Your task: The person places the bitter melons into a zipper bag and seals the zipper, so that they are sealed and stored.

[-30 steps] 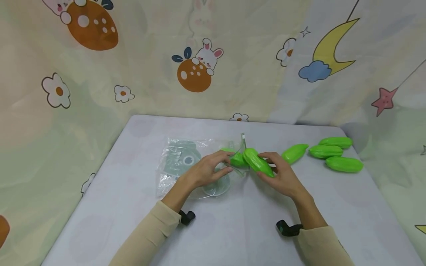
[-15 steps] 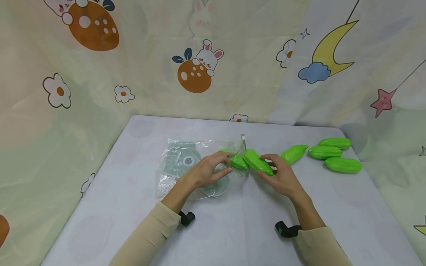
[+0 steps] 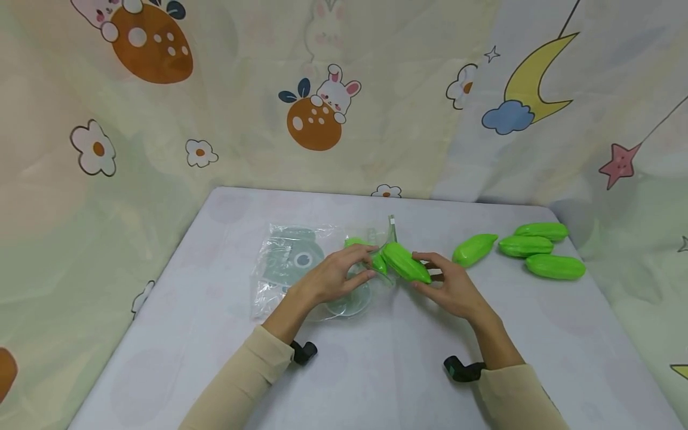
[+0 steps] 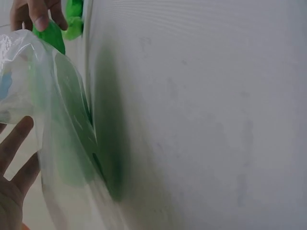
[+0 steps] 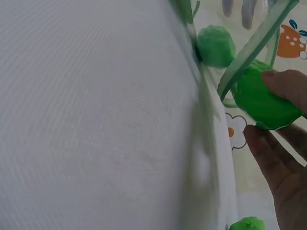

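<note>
My right hand (image 3: 448, 286) holds a bright green, ridged toy vegetable (image 3: 405, 263) between thumb and fingers. Its far end is right at the mouth of a clear zip bag (image 3: 269, 298) with a pale green print. Inside the bag's mouth lies a second green vegetable (image 5: 216, 46), partly hidden behind my left hand (image 3: 335, 275). That hand reaches over the bag, thumb and fingers spread at the mouth edge. In the left wrist view, its extended fingers (image 4: 14, 143) lie against the plastic. The green-edged bag opening (image 5: 254, 52) crosses the held vegetable in the right wrist view.
Several more green vegetables (image 3: 556, 267) lie on the right of the white-covered table (image 3: 398, 370), one of them (image 3: 474, 249) nearer the right hand. A cartoon-printed cloth (image 3: 226, 107) hangs behind and at both sides.
My right hand has moved slightly left with its vegetable, up to the bag's mouth. The vegetable inside has shifted left, deeper into the bag. My left hand stays about where it was.
</note>
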Demonstrator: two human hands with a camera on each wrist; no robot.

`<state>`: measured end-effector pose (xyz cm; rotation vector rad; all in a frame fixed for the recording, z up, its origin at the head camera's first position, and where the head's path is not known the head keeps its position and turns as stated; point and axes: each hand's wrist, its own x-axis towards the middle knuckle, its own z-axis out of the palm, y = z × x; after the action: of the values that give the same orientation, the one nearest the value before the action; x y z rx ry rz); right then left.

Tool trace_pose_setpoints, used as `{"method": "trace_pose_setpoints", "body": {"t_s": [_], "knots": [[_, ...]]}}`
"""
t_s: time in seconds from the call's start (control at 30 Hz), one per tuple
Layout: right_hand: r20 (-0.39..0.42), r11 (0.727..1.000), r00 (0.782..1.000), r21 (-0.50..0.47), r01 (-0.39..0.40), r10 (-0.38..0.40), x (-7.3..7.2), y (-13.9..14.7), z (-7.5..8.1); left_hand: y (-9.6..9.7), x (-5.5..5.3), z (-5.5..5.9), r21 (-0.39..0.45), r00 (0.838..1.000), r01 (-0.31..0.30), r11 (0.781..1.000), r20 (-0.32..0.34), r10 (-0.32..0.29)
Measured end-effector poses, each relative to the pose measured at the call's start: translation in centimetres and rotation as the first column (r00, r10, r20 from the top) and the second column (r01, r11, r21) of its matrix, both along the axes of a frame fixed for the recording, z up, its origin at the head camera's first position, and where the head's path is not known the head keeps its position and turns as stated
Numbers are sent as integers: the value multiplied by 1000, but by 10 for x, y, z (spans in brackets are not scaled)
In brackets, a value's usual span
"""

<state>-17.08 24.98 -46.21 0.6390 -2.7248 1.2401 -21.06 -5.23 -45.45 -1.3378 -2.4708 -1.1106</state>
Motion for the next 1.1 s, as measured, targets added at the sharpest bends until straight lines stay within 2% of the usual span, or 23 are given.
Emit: {"method": "trace_pose_setpoints", "body": {"t_s": [0.33,0.5,0.7,1.1], "knots": [[47,999,999,-35,-14,16,-5,0,1,2,-1,0,-2,1000,-18,1000,-6,18],[83,999,997,-45,0,4,-6,-2,2,3,-2,-1,-5,1000,-10,1000,0,10],[110,995,993,-95,-23,34,-9,-3,2,3,-3,0,8,1000,-2,1000,-14,2],[70,998,997,-55,-13,17,-11,-11,0,6,-1,1,4,1000,7,1000,-15,-7]]}}
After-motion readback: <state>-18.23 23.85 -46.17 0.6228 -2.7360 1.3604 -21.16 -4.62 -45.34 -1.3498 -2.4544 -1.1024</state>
